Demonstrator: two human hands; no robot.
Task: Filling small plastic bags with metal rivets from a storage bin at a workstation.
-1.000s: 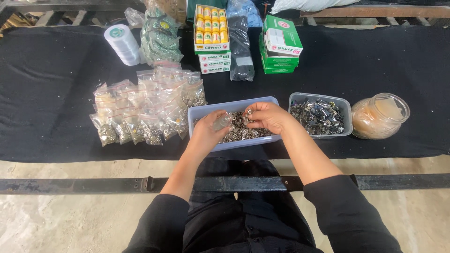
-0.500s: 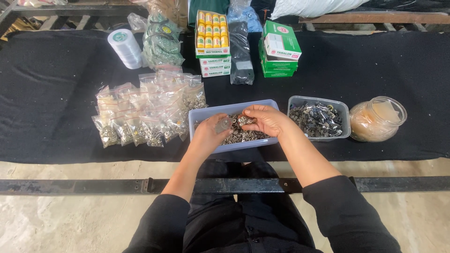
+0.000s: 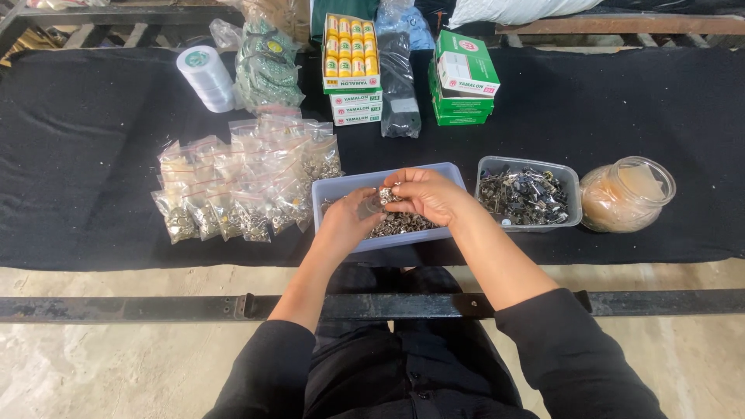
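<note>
A small clear plastic bag [image 3: 372,205] is pinched at its mouth between the two hands, just above the pale blue rectangular plastic tray [image 3: 341,188] that sits at the near edge of the black cloth-covered worktop [image 3: 85,155]. The tray holds a heap of small silvery metal pieces [image 3: 400,225], too small to make out singly. The left hand [image 3: 347,221] curls around the bag from below, fingers closed on its side. The right hand [image 3: 425,194] comes over the top with fingertips bunched together, pinching a few of the metal bits at the bag's opening.

Just right of the tray stands a clear rectangular plastic tub [image 3: 528,194] filled with darker, larger metal parts. Beyond it lies a round clear plastic jar [image 3: 627,194], tipped on its side, with pale tan contents.

Left of the tray a cluster of small sealed clear bags [image 3: 240,186], each with silvery pieces at the bottom, spreads over the cloth. Behind them are a white spool of thread [image 3: 206,77] and a bundle of green items in clear wrap [image 3: 268,66]. Farther back in the middle, an open box shows rows of yellow rolls [image 3: 349,54], stacked on white boxes with red and green print [image 3: 355,109]. A dark plastic bag [image 3: 400,85] lies beside them, then a stack of green and white cartons [image 3: 463,77].
</note>
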